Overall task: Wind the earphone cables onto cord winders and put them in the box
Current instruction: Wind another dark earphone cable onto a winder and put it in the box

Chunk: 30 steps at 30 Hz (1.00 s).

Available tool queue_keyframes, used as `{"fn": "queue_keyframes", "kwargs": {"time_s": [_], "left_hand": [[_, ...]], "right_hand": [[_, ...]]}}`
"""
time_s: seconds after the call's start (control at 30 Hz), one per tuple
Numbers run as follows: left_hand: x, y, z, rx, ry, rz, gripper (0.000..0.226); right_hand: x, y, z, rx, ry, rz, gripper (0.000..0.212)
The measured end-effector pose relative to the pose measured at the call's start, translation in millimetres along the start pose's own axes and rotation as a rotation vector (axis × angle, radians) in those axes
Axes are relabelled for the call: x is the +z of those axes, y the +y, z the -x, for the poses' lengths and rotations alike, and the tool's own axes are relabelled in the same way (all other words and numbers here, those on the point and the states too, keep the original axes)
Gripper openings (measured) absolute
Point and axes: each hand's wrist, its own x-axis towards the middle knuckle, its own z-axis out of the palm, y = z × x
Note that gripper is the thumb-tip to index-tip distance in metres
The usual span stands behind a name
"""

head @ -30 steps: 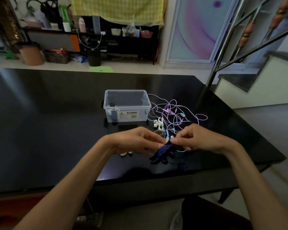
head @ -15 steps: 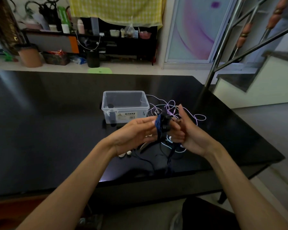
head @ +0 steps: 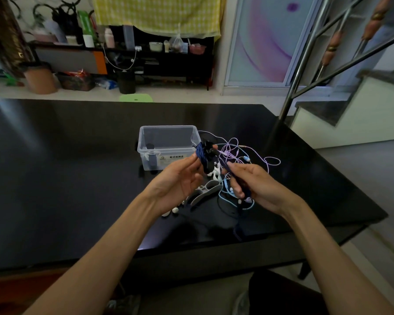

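Mid-frame, raised above the surface (head: 77,178): left hand (head: 180,180) pinching a blue-wrapped cord winder (head: 205,158), right hand (head: 257,187) gripping the dark blue cable (head: 238,223).

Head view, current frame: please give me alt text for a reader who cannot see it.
The left hand holds up a black cord winder partly wrapped in dark blue cable, which the right hand grips. Behind them on the black table are a clear plastic box and tangled pastel earphone cables.
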Motion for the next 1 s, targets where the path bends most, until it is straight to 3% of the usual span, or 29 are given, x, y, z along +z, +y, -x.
{"fn": "queue_keyframes", "kwargs": {"time_s": [0.07,0.2,0.3,0.4,0.47,0.57,0.77,0.87,1.0], "left_hand": [[-1,-1,-2,0.012,0.048,0.038,0.041],[-2,-2,-4,0.053,0.173,0.153,0.021],[-6,-1,-4,0.077,0.276,0.224,0.019],[-6,-1,-3,0.086,0.312,0.208,0.018],[-6,5,-2,0.122,0.314,0.226,0.02],[-13,21,0,0.216,0.354,0.284,0.02],[-28,24,0,0.248,0.43,-0.02,0.019],[-28,26,0,0.236,0.415,-0.108,0.02],[-24,22,-2,0.217,0.337,-0.102,0.02]], "right_hand": [[2,1,0,-0.007,0.006,0.102,0.032],[5,3,-3,-0.043,0.06,0.093,0.014],[0,6,-4,-0.048,0.136,0.088,0.013],[-11,6,-3,0.013,0.102,0.195,0.023],[-20,13,-5,0.048,0.089,0.433,0.038],[-32,28,-9,0.005,0.286,0.708,0.039],[-54,36,-12,-0.083,0.625,0.628,0.032],[-57,32,-10,-0.018,0.566,0.639,0.041],[-49,11,-5,0.207,0.239,0.761,0.077]]}}
